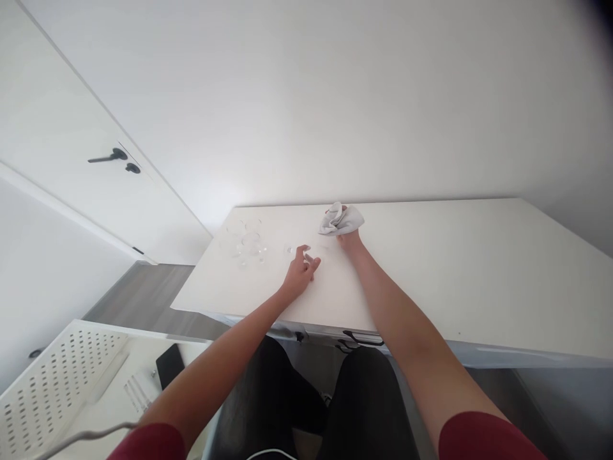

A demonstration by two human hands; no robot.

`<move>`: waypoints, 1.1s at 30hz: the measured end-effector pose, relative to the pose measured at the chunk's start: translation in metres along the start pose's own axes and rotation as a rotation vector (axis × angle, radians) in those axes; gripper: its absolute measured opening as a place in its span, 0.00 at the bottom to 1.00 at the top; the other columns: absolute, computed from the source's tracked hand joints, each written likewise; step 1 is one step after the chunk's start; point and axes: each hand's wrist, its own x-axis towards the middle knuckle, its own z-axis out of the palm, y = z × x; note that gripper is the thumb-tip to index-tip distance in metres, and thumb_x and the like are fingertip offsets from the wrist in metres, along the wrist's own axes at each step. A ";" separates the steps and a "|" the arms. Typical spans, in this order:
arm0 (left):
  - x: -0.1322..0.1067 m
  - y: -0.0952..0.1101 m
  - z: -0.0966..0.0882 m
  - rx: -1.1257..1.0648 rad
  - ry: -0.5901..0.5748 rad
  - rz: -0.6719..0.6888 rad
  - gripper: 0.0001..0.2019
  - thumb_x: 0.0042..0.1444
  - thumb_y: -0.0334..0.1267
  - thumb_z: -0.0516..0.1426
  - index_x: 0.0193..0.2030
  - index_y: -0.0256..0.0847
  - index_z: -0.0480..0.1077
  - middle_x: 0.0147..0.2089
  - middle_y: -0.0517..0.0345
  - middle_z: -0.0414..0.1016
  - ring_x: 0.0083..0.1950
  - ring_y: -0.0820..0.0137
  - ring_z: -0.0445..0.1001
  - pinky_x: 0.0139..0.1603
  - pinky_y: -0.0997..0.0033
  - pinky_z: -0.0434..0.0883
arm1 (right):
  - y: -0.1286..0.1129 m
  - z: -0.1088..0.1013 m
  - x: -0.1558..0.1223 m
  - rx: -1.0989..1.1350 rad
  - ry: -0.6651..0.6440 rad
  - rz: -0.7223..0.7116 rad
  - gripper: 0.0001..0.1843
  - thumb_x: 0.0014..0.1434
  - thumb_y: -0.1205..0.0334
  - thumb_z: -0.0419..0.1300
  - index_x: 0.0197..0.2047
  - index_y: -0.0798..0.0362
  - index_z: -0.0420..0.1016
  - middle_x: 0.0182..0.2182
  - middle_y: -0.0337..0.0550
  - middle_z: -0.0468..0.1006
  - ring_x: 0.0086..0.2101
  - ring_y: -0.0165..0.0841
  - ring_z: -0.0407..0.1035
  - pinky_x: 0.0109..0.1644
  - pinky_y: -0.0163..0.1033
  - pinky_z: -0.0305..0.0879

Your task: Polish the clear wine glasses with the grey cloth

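Note:
My right hand [348, 239] is closed on a crumpled light-grey cloth [342, 220], which covers most of its fingers. My left hand [301, 271] is to its left, fingers curled and thumb bent in, around a clear stemmed glass [289, 249]. That glass is very faint against the white top; its round foot shows left of the fingers, and its bowl seems to point toward the cloth. Further left on the white surface stands a group of clear stemmed glasses [249, 239], several of them close together.
The long white cabinet top [454, 268] runs along the wall, with dark drawer handles [364, 338] below its front edge. At lower left are a white perforated panel [57, 377] and a black flat device [169, 365]. A white door with a black handle [108, 156] is at left.

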 end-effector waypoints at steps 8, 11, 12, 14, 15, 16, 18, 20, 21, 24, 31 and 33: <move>0.088 0.020 0.015 -0.285 0.238 0.245 0.30 0.67 0.59 0.55 0.69 0.50 0.51 0.55 0.50 0.70 0.42 0.70 0.80 0.28 0.76 0.74 | -0.004 -0.012 0.008 0.116 0.165 -0.092 0.22 0.56 0.44 0.66 0.49 0.47 0.78 0.54 0.43 0.80 0.49 0.36 0.75 0.53 0.42 0.73; 0.135 0.013 0.022 -0.221 0.194 0.339 0.32 0.64 0.59 0.59 0.68 0.48 0.55 0.56 0.49 0.71 0.44 0.70 0.79 0.30 0.77 0.74 | 0.001 -0.015 0.012 0.011 0.208 -0.150 0.32 0.44 0.51 0.76 0.53 0.46 0.76 0.55 0.41 0.78 0.47 0.33 0.74 0.53 0.38 0.72; 0.145 0.008 0.025 -0.215 0.210 0.351 0.33 0.63 0.59 0.60 0.68 0.47 0.56 0.55 0.49 0.72 0.43 0.70 0.78 0.31 0.77 0.74 | 0.005 -0.016 0.014 -0.031 0.221 -0.154 0.32 0.43 0.52 0.77 0.51 0.47 0.76 0.52 0.40 0.79 0.45 0.33 0.74 0.51 0.37 0.72; 0.157 0.000 0.028 -0.245 0.280 0.361 0.34 0.64 0.59 0.59 0.70 0.46 0.54 0.56 0.47 0.72 0.42 0.70 0.78 0.30 0.76 0.73 | 0.013 -0.018 0.018 -0.117 0.242 -0.148 0.26 0.47 0.46 0.75 0.44 0.48 0.74 0.44 0.39 0.80 0.42 0.33 0.74 0.47 0.37 0.72; 0.159 -0.003 0.029 -0.258 0.291 0.365 0.34 0.65 0.59 0.58 0.71 0.47 0.54 0.57 0.47 0.72 0.43 0.70 0.79 0.31 0.75 0.73 | 0.016 -0.019 0.019 -0.152 0.249 -0.143 0.24 0.51 0.42 0.73 0.41 0.48 0.72 0.41 0.38 0.79 0.41 0.33 0.74 0.46 0.37 0.72; 0.160 -0.005 0.030 -0.259 0.288 0.369 0.34 0.65 0.60 0.58 0.71 0.48 0.54 0.57 0.47 0.73 0.44 0.69 0.79 0.33 0.74 0.74 | 0.019 -0.020 0.020 -0.179 0.251 -0.138 0.23 0.55 0.38 0.69 0.39 0.47 0.69 0.38 0.38 0.78 0.40 0.33 0.73 0.44 0.37 0.72; 0.160 -0.006 0.031 -0.236 0.268 0.376 0.33 0.66 0.60 0.57 0.70 0.49 0.55 0.56 0.47 0.73 0.46 0.68 0.79 0.36 0.73 0.75 | 0.021 -0.019 0.020 -0.207 0.247 -0.121 0.24 0.60 0.34 0.63 0.38 0.46 0.65 0.36 0.36 0.77 0.39 0.32 0.73 0.42 0.36 0.71; 0.159 -0.005 0.031 -0.201 0.276 0.367 0.32 0.66 0.61 0.56 0.69 0.49 0.55 0.54 0.47 0.74 0.47 0.67 0.79 0.39 0.71 0.76 | 0.020 -0.018 0.018 -0.215 0.235 -0.098 0.25 0.61 0.33 0.61 0.38 0.45 0.62 0.36 0.35 0.76 0.39 0.32 0.73 0.41 0.36 0.71; 0.160 -0.005 0.031 -0.191 0.287 0.353 0.32 0.66 0.62 0.56 0.69 0.49 0.56 0.53 0.48 0.74 0.46 0.67 0.79 0.40 0.70 0.76 | 0.018 -0.017 0.017 -0.213 0.224 -0.087 0.25 0.61 0.33 0.62 0.38 0.45 0.62 0.36 0.35 0.75 0.39 0.32 0.73 0.41 0.36 0.71; 0.164 -0.008 0.032 -0.222 0.300 0.302 0.33 0.65 0.64 0.55 0.69 0.50 0.55 0.49 0.52 0.75 0.41 0.69 0.80 0.41 0.68 0.76 | 0.013 -0.016 0.016 -0.166 0.176 -0.073 0.25 0.59 0.35 0.65 0.37 0.46 0.61 0.35 0.36 0.74 0.40 0.34 0.74 0.42 0.37 0.72; 0.171 -0.013 0.028 -0.258 0.381 0.332 0.41 0.59 0.71 0.53 0.70 0.47 0.52 0.56 0.48 0.73 0.55 0.65 0.78 0.54 0.66 0.74 | 0.005 -0.008 0.012 -0.009 -0.075 0.000 0.27 0.47 0.49 0.77 0.38 0.46 0.64 0.30 0.31 0.74 0.33 0.31 0.71 0.39 0.36 0.71; 0.171 -0.011 0.025 -0.264 0.377 0.369 0.40 0.60 0.70 0.54 0.71 0.49 0.51 0.58 0.48 0.72 0.54 0.67 0.77 0.55 0.67 0.74 | 0.001 -0.005 0.009 -0.007 -0.151 0.077 0.24 0.49 0.47 0.75 0.40 0.46 0.68 0.31 0.33 0.76 0.34 0.33 0.72 0.39 0.38 0.72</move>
